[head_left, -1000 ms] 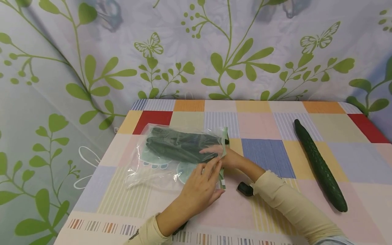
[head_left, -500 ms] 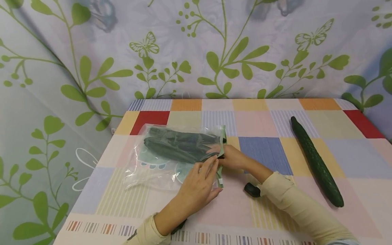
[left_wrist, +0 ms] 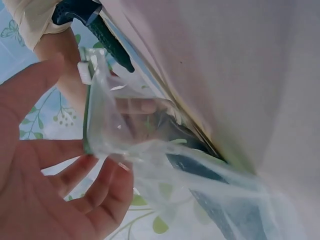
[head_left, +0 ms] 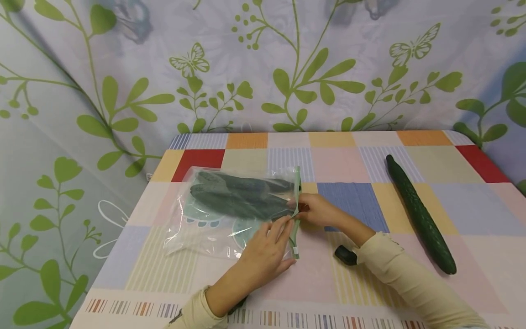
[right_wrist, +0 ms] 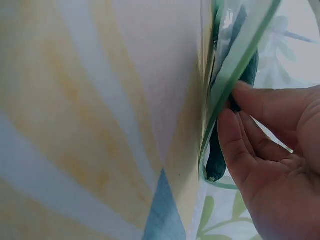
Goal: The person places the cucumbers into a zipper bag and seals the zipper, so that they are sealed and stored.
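Note:
A clear zip bag [head_left: 197,242] with a green-edged mouth lies flat on the table, holding dark green cucumbers [head_left: 238,194]; the film blurs how many. My right hand [head_left: 318,211] is at the mouth, pinching the green edge [right_wrist: 250,47] between thumb and fingers, its fingertips partly behind the plastic. A dark cucumber end [right_wrist: 216,165] shows beside those fingers in the right wrist view. My left hand [head_left: 265,246] touches the bag near the mouth with extended fingers [left_wrist: 107,192], its thumb standing apart. Another cucumber [head_left: 421,214] lies loose on the right.
A patchwork-print cloth [head_left: 341,160] covers the table. Behind it hangs a leaf-and-butterfly curtain [head_left: 263,68]. A black device [head_left: 345,255] sits at the right wrist, by the sleeve. A white slider [left_wrist: 85,73] is on the bag's green edge.
My right hand has drawn back from inside the bag to its mouth. The left hand stays by the bag. The whole view has shifted slightly.

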Tool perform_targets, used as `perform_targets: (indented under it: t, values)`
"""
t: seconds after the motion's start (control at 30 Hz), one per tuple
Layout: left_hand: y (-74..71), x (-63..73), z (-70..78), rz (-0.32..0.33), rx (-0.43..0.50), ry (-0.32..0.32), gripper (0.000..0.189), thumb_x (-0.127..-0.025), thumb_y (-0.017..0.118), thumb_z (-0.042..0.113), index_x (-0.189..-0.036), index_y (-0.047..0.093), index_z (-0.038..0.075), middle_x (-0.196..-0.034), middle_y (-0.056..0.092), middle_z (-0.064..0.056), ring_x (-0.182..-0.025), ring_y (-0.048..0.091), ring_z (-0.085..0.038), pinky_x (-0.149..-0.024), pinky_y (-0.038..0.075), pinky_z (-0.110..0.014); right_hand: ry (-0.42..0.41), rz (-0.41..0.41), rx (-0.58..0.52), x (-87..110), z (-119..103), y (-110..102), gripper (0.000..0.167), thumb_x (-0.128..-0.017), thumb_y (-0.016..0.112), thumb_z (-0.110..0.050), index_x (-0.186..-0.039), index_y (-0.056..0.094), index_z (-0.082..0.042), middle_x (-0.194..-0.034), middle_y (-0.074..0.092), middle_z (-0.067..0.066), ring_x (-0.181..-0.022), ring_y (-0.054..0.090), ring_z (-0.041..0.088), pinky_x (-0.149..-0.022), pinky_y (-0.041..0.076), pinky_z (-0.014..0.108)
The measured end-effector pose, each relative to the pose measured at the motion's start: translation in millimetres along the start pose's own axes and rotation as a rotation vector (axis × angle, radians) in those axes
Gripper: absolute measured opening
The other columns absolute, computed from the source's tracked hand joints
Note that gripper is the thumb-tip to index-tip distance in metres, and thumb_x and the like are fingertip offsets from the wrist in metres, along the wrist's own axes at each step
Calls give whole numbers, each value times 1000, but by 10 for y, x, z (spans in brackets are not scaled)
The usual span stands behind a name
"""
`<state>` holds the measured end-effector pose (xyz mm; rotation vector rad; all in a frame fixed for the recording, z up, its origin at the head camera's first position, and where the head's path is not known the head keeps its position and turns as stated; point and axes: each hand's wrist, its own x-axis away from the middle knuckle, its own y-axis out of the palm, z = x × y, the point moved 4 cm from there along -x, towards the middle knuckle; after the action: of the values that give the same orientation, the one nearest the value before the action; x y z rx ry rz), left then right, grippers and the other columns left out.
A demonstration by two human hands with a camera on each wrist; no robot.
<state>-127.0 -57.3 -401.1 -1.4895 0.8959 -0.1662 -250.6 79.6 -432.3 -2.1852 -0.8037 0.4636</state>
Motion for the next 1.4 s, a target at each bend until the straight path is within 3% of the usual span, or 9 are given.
perform_targets:
  t: [0.2,0.33,0.7,0.87,0.97,1.07,1.3,1.4]
  values:
    - [57,26,18,-138,-5,1,74,-72,65,56,-127,51,8,-129,44,-7,-92,49,-18,-67,45,-23,38,4,-65,-1,28,-5,20,-80,61,5,-100,62,4,-90,66,15,-83,63,24,-72,53,31]
    - [85,46,26,-182,3,12,61,-72,66,56,-117,58,16,-128,42,-7,-89,49,-17,-66,44,-24,76,11,-81,4,43,-11,9,-80,60,4,-88,61,1,-88,66,13,-82,63,24,-70,52,30]
    - [99,28,73,-151,29,17,45,-70,70,50,-103,61,21,-123,45,-8,-85,48,-17,-67,46,-25,96,45,-52,-51,7,-13,16,-81,62,0,-96,65,-1,-87,67,11,-82,65,22,-70,53,27]
    - [108,20,84,-138,16,22,48,-69,71,49,-109,62,24,-121,46,-8,-85,48,-17,-64,45,-23,104,46,-39,-77,-13,-5,17,-81,62,-1,-97,65,-1,-89,68,12,-85,64,24,-71,53,29]
    - [119,18,87,-135,8,24,48,-69,71,48,-111,63,26,-121,46,-9,-85,48,-17,-64,44,-23,108,28,-50,-89,-13,5,19,-81,61,2,-99,65,-1,-95,68,13,-90,64,26,-73,53,29]
    - [120,17,83,-113,4,19,42,-68,72,47,-102,64,24,-119,47,-9,-85,48,-17,-65,45,-24,104,12,-53,-96,-8,16,22,-81,59,4,-102,64,0,-100,67,14,-93,63,27,-74,53,30]
    - [108,29,43,-79,24,-8,38,-68,73,44,-91,61,18,-115,47,-9,-83,48,-17,-63,46,-24,122,-15,-33,-41,-16,23,9,-79,66,-3,-87,62,-1,-85,67,11,-81,64,23,-71,52,30]
    - [107,36,27,-70,18,-9,37,-68,73,44,-90,60,17,-114,48,-9,-82,49,-17,-61,46,-23,109,-22,-71,16,-15,19,9,-80,65,-4,-88,62,-1,-86,65,10,-82,62,21,-73,52,31]
